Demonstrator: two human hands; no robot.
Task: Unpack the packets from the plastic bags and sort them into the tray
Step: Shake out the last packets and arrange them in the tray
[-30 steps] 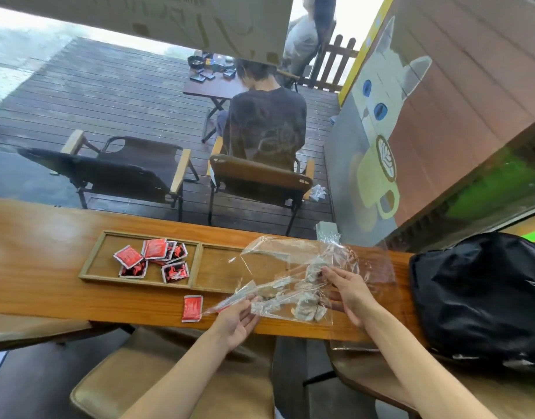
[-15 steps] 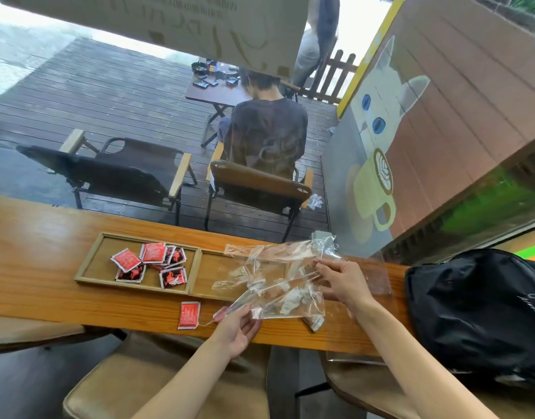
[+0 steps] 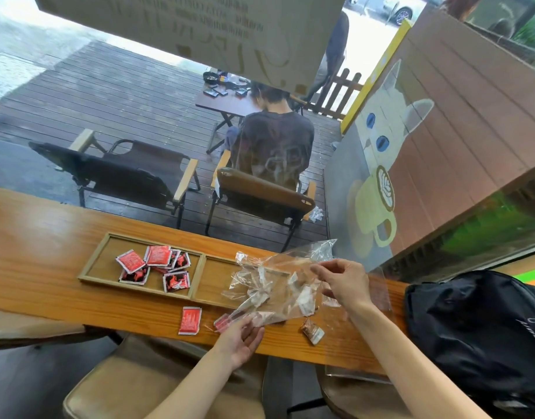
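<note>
Holding plastic bag higher now, both hands' fingers pinching; brown pkt prob. dropped.

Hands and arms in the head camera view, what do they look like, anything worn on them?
Both forearms are bare as far as the picture shows: no sleeves, watch, bracelets or gloves. No rings show on the left hand or the right hand. The arms are slim and enter from the bottom edge.

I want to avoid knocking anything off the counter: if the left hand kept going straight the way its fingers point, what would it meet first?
Probably the clear plastic bag, whose lower edge the left hand already touches. Past it lies the tray; depth is hard to judge.
</note>
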